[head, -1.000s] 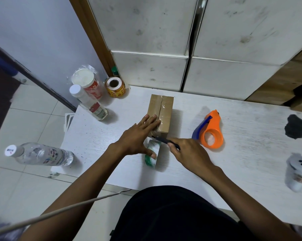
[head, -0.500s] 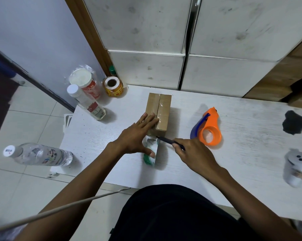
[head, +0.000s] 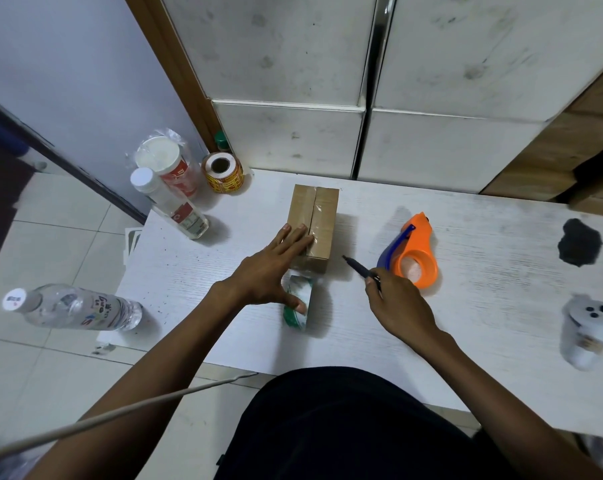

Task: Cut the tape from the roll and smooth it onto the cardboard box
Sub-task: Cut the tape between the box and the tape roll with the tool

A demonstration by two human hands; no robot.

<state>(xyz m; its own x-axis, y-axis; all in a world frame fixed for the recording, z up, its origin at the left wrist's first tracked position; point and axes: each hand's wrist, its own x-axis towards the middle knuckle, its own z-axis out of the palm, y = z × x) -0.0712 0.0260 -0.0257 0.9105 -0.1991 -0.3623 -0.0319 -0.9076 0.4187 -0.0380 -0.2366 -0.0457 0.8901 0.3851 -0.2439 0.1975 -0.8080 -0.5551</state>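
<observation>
- Head view, showing left hand [head: 270, 271] spread flat, fingertips pressing cardboard box [head: 314, 226], thumb resting on tape roll [head: 298, 306] just below the palm.
- Gripping a thin black cutter [head: 360, 270] in closed right hand [head: 397, 303], tip pointing up-left, apart from box.
- Judging: tape apparently cut; smoothing remaining.

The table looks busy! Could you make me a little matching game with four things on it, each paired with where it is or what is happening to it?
Things:
1. cardboard box
2. tape roll
3. pen-like cutter
4. orange tape dispenser

States:
A. lies untouched, right of the box
B. held in the right hand, tip pointing toward the box
C. left hand fingers rest on its top
D. stands on edge, left thumb on it

Pairs: 1-C, 2-D, 3-B, 4-A
</observation>
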